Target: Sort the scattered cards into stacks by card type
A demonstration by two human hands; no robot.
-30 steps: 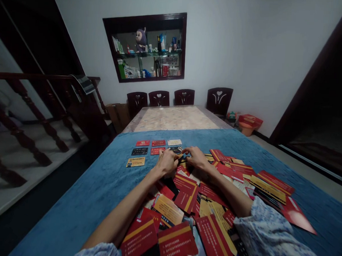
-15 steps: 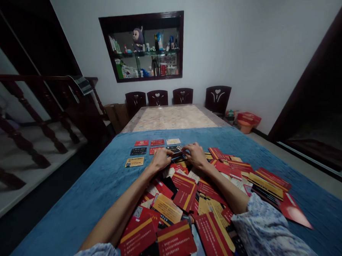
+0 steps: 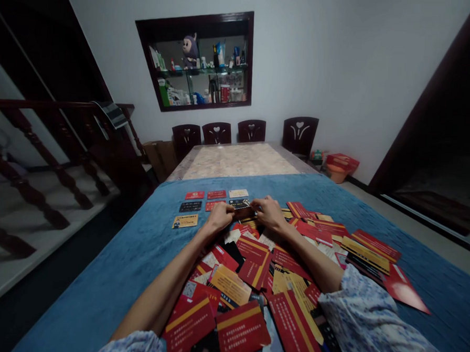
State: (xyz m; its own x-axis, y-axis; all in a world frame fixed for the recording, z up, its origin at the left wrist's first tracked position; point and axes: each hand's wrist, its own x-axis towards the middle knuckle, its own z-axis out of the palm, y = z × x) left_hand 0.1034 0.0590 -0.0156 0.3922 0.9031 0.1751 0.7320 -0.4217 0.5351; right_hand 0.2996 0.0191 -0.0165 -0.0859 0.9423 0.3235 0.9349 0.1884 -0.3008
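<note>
- Tabletop (image 3: 239,158): runs from me towards the chairs (image 3: 251,130); its far part shows a pale, patterned cover.
- Blue cloth (image 3: 123,264): spread over the near part; soft nap by its look, which I judge gives cards some grip.
- Heap of cards (image 3: 254,261): red, yellow and black, overlapping at all angles beneath and between my forearms, spreading to the right. Loose; I would expect the upper ones to slide if brushed.
- Laid-out cards (image 3: 195,195): seven, flat on the cloth beyond and left of the heap. Far row: two red, one pale. Middle row: black, red, black. Nearest me: one yellow (image 3: 185,221), alone at the left.
- Left hand (image 3: 219,219): fingers drawn in to a pinch at the left end of the held card.
- Right hand (image 3: 271,213): fingers likewise closed, at the right end; exact fingertip contact too small to confirm.
- Brownish card (image 3: 243,213): spans the gap between both hands, tilted, at the heap's far edge and just on my side of the middle row's right-hand black card. Whether single or doubled, I cannot tell. Assessed as light, thin, fairly stiff and slick; hardly fragile, though a hard squeeze could bow it. Best hold: short edges, lightly, face left free.
</note>
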